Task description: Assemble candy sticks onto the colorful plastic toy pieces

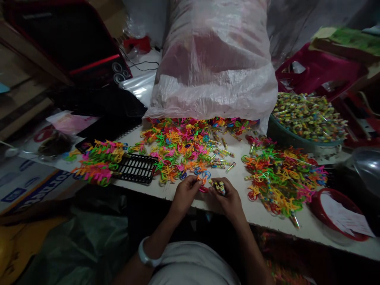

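Observation:
My left hand (186, 192) pinches a small orange and pink plastic toy (203, 183) at the table's front edge. Close beside it, my right hand (230, 200) is curled around several small candy tubes (219, 186) with yellowish ends. Just beyond both hands lies a heap of bright plastic toys (178, 152), some with ring-shaped parts. Loose clear tubes with coloured contents (220, 162) are scattered at that heap's right side. Farther right spreads a second pile of toys (279, 174), with some tubes among them.
A large translucent sack (213, 79) stands behind the heap. To the right are a teal basin (293, 136) full of tubes and a red bowl (319, 215) holding paper. A black plastic rack (138, 168) and more toys (101, 162) lie left, below a speaker (68, 39).

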`<state>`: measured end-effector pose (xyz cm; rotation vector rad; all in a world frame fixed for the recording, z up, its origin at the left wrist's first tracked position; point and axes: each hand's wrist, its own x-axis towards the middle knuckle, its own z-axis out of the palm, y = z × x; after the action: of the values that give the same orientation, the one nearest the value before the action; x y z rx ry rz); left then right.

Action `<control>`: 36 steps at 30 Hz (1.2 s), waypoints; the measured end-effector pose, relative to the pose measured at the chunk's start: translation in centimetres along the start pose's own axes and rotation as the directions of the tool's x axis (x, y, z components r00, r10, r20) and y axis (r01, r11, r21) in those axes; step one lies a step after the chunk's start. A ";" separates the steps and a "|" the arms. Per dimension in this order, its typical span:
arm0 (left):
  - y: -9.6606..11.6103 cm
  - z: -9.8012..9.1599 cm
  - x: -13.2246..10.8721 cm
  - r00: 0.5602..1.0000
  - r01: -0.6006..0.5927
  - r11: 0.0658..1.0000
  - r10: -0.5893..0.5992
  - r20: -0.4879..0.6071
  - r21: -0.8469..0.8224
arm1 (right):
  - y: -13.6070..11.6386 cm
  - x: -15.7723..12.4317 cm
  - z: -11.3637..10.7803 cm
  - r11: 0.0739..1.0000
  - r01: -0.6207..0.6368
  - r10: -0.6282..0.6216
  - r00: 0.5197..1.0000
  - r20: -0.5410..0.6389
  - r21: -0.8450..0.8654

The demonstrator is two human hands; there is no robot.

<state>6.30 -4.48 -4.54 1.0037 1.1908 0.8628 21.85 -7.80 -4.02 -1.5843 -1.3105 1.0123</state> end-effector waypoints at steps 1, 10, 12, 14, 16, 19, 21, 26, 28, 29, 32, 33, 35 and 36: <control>-0.1 -0.1 0.0 1.000 0.015 1.000 -0.015 -0.011 0.001 | 0.2 -0.2 -0.2 1.000 0.003 -0.003 1.000 0.004 -0.019; 0.1 0.5 -0.4 0.997 -0.037 0.980 0.049 -0.057 0.196 | 0.4 -1.1 -0.4 0.969 0.127 -0.124 0.992 0.027 -0.212; 0.1 0.7 -0.5 0.994 -0.061 0.966 0.080 -0.069 0.252 | 0.3 -1.0 -0.4 0.952 0.156 -0.156 0.988 0.021 -0.262; -0.1 0.8 -0.5 0.992 -0.073 0.954 0.100 -0.080 0.292 | 0.2 -1.0 -0.4 0.933 0.183 -0.188 0.982 0.016 -0.310; -0.2 0.8 -0.6 0.989 -0.087 0.938 0.121 -0.084 0.335 | 0.2 -1.1 -0.2 0.907 0.223 -0.232 0.972 0.019 -0.357; -0.2 0.8 -0.7 0.987 -0.120 0.890 0.156 -0.048 0.439 | 0.1 -1.3 0.1 0.861 0.289 -0.306 0.952 0.027 -0.418; 0.1 0.7 -0.8 0.980 -0.166 0.831 0.198 -0.004 0.530 | 0.1 -1.4 0.3 0.830 0.321 -0.347 0.938 0.030 -0.456; 0.6 0.6 -0.9 0.966 -0.233 0.710 0.248 0.074 0.664 | 0.7 -1.3 -0.1 0.895 0.296 -0.305 0.952 0.027 -0.334; 0.5 0.7 -1.0 0.975 -0.215 0.735 0.204 0.093 0.643 | 1.0 -1.1 -0.5 0.957 0.221 -0.220 0.975 0.026 -0.189; 0.3 0.8 -1.0 0.979 -0.201 0.755 0.176 0.102 0.624 | 1.1 -1.1 -0.7 0.973 0.189 -0.186 0.982 0.032 -0.130; -0.3 1.0 -1.0 0.986 -0.166 0.808 0.124 0.112 0.566 | 1.3 -1.2 -1.2 0.983 0.162 -0.158 0.986 0.050 -0.086; -0.4 1.1 -1.0 0.986 -0.163 0.826 0.116 0.119 0.539 | 1.3 -1.3 -1.4 0.979 0.173 -0.168 0.984 0.055 -0.106; -0.4 1.3 -0.9 0.983 -0.166 0.874 0.111 0.147 0.456 | 1.2 -1.5 -2.1 0.967 0.199 -0.193 0.980 0.052 -0.157; -0.3 1.5 -0.8 0.980 -0.178 0.898 0.125 0.156 0.401 | 1.1 -1.5 -2.8 0.961 0.210 -0.207 0.978 0.035 -0.182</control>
<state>7.65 -5.54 -4.43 1.4927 1.2238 0.6646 24.64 -9.71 -4.00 -1.5361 -1.5839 0.7928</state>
